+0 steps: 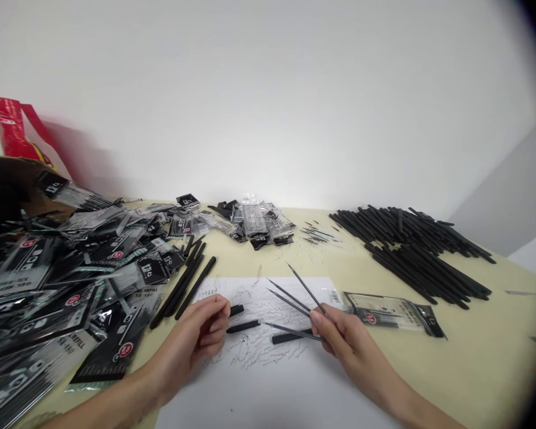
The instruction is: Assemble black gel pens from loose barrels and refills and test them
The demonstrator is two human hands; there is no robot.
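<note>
My right hand (339, 336) is closed on several thin dark pen refills (295, 292) that fan out up and to the left over a scribbled white sheet (272, 369). My left hand (203, 333) is curled with its fingertips on a short black pen piece (236, 310). Two more black pen pieces (243, 326) (290, 338) lie on the sheet between my hands. A clear refill packet (388, 313) with a black end lies just right of my right hand.
A big heap of black and clear refill packets (62, 286) fills the left side. Several black pen barrels (185, 286) lie beside it. More packets (259, 223) sit at the back, and a large pile of black pen barrels (420, 247) is on the right of the yellowish table (473, 369).
</note>
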